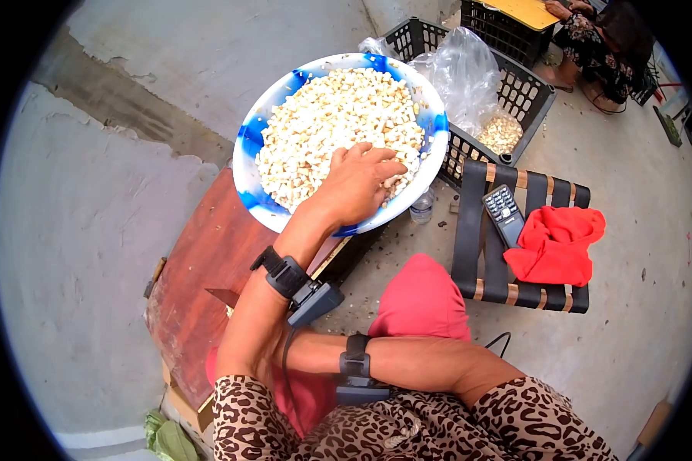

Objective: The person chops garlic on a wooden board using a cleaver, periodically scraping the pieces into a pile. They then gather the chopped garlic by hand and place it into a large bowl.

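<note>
A white and blue basin point(247, 157) holds a heap of small pale cut pieces point(323, 115). My left hand point(355, 184) rests palm down on the heap at the basin's lower right, its fingers apart. My right forearm point(415, 361) crosses under my left arm, which hides my right hand. Just left of my left forearm, a dark pointed blade point(221, 296) shows above the reddish wooden board point(200, 269); its handle is out of sight.
Right of the basin, a black crate point(534, 100) holds a clear plastic bag point(465, 73) with pale pieces. A strapped stool point(469, 238) bears a phone point(504, 215) and red cloth point(557, 242). A bottle point(421, 209) stands nearby. Another person point(603, 50) crouches at the upper right.
</note>
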